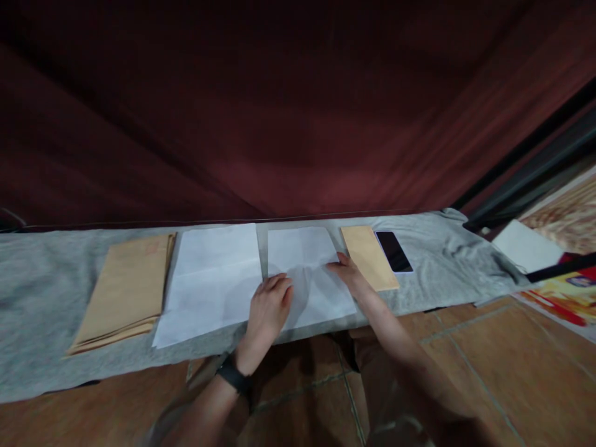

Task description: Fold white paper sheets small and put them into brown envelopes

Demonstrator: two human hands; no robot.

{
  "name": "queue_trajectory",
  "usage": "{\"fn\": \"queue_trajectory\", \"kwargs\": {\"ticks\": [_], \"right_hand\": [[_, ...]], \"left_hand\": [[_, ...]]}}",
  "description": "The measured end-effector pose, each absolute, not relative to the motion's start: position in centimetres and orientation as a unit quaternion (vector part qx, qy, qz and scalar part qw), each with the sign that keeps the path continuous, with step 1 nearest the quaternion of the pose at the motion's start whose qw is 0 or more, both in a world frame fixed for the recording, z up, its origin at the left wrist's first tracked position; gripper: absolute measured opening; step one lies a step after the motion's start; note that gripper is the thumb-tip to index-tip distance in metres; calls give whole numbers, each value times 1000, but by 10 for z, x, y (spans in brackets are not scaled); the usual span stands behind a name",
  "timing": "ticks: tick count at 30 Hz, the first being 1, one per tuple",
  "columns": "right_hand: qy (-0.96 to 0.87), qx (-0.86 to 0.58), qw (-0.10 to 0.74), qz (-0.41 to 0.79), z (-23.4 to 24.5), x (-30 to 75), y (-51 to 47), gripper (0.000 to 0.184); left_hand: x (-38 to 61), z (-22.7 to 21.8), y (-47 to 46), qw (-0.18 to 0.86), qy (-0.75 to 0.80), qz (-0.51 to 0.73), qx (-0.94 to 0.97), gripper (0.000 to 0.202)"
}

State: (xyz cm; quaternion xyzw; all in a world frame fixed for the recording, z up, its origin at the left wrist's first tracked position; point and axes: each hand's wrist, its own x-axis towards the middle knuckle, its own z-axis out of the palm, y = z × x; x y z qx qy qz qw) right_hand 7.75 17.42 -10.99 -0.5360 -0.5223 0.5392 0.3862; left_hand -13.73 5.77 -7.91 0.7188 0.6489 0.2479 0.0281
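A white sheet of paper (307,248) with a crease across its middle lies in front of me. My left hand (271,304), fingers curled together, grips its left edge; the fingertips are partly hidden. At the opposite edge, my right hand (347,270) has the same sheet between thumb and fingers. Left of it lies a stack of white paper (212,279), also creased, close to my left hand. A slim tan envelope (372,257) sits just beyond my right hand.
A stack of brown envelopes (123,285) lies at the left on the grey cloth (37,298). A phone (393,251) rests beside the tan envelope. Behind hangs a dark red curtain (288,124). At the right are a white box-like object (528,246) and a colourful printed sheet (570,298).
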Motion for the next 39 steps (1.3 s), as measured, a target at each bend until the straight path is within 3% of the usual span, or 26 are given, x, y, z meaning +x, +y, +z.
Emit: {"fn": "queue_trajectory", "kwargs": {"ticks": [5, 10, 15, 25, 32, 39], "right_hand": [[-565, -592, 352, 454, -119, 76, 183, 30], [-639, -633, 299, 320, -125, 73, 185, 53], [-694, -633, 250, 235, -127, 73, 184, 68], [-734, -618, 221, 174, -121, 66, 180, 61], [-786, -570, 235, 50, -120, 59, 168, 51], [-849, -493, 181, 49, -133, 38, 147, 56]], "left_hand": [[-138, -92, 64, 50, 689, 182, 700, 30], [-120, -107, 56, 40, 698, 126, 704, 46], [-112, -107, 49, 33, 686, 101, 720, 48], [-109, -111, 50, 16, 684, 124, 719, 44], [-123, -115, 74, 0, 685, 185, 705, 41], [-108, -124, 92, 14, 637, 203, 744, 52]]}}
